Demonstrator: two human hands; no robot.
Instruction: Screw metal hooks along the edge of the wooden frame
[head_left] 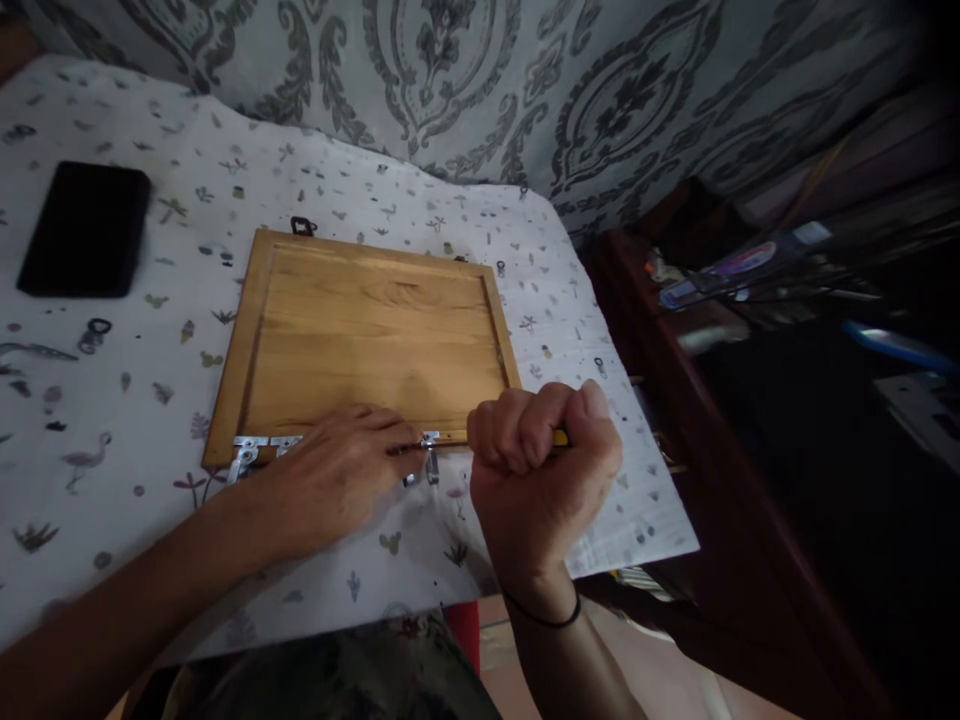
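Note:
A framed wooden panel point(375, 330) lies flat on the patterned cloth. My left hand point(337, 475) rests over its near edge, with thumb and index finger closed at a metal hinge point(431, 455); exactly what they pinch is partly hidden. Left of that hand, another metal hinge point(246, 455) sits at the panel's near left corner. My right hand point(547, 480) is a fist at the near right corner, wrapped around a yellow-handled tool point(560, 438). Only a bit of yellow shows between the fingers; the tool's other end is hidden.
A black rectangular box point(86, 230) lies on the cloth point(172, 400) at left. A small dark metal piece point(303, 227) is beyond the panel's far edge. A patterned curtain point(450, 90) hangs behind. To the right, a dark red wooden edge point(720, 430) borders a cluttered, shadowed surface.

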